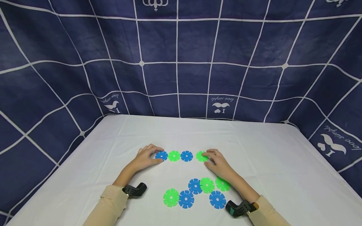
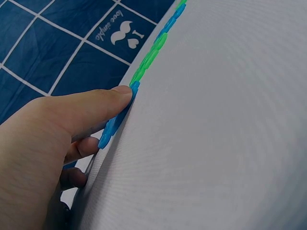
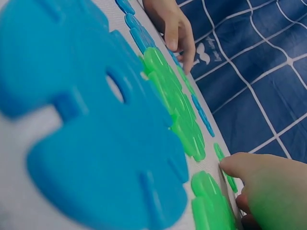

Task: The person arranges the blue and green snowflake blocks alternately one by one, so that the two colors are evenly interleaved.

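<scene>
A row of notched plastic discs lies on the white table. My left hand (image 1: 145,158) pinches the blue disc (image 1: 161,155) at the row's left end, thumb on the near edge and fingers at the far edge. Beside it lie a green disc (image 1: 173,156) and a second blue disc (image 1: 186,156). At the right, past a small gap, my right hand (image 1: 219,164) holds a green disc (image 1: 201,156) between thumb and fingers. In the right wrist view, the thumb (image 3: 235,165) meets that disc's edge and the other fingers are mostly hidden.
Nearer me lies a loose group of discs, including a green disc (image 1: 171,197), a blue disc (image 1: 217,199) and another green disc (image 1: 222,184) partly under the right forearm. Some overlap or touch. A dark blue checked curtain (image 1: 195,78) hangs behind the white tabletop (image 1: 135,125).
</scene>
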`<state>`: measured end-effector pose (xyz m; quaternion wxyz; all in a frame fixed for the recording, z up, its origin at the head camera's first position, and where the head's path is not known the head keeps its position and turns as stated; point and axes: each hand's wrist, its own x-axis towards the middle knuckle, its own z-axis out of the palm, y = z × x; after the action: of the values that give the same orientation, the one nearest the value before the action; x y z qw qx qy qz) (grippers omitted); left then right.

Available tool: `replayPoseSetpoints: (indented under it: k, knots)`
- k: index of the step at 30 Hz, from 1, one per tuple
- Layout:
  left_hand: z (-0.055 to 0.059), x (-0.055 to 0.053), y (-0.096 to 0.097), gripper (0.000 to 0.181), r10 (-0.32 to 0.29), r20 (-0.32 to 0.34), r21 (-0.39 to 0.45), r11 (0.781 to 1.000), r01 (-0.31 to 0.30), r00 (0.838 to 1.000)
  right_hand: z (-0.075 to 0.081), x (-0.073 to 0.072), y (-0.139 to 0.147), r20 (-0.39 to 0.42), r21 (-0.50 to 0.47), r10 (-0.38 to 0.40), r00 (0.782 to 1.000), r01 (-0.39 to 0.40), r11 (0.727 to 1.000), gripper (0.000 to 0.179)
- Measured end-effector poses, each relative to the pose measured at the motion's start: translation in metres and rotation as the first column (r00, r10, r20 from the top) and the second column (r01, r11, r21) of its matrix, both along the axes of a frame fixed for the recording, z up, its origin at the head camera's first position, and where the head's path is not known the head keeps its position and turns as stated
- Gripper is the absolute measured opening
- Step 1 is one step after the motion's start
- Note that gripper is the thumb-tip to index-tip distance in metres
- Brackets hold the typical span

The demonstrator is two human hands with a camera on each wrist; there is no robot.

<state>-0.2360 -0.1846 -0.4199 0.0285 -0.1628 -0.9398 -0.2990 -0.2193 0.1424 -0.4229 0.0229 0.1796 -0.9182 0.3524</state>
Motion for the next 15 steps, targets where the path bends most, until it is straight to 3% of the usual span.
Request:
replayPoseSetpoints:
  k: [6, 15]
  knots:
    - [-0.0003, -0.0003, 0.0003, 0.044, -0.009, -0.008, 0.002, 1.000, 0.009, 1.000, 0.0010, 0.0006, 0.0008, -0.001, -0.014, 0.001, 1.000, -0.001, 1.000, 0.022]
    - [-0.0022, -0.0022, 0.0003, 0.043, -0.011, -0.009, -0.008, 1.000, 0.011, 1.000, -0.0008, -0.0004, 0.0007, -0.015, 0.012, 0.012, 1.000, -0.012, 1.000, 0.027]
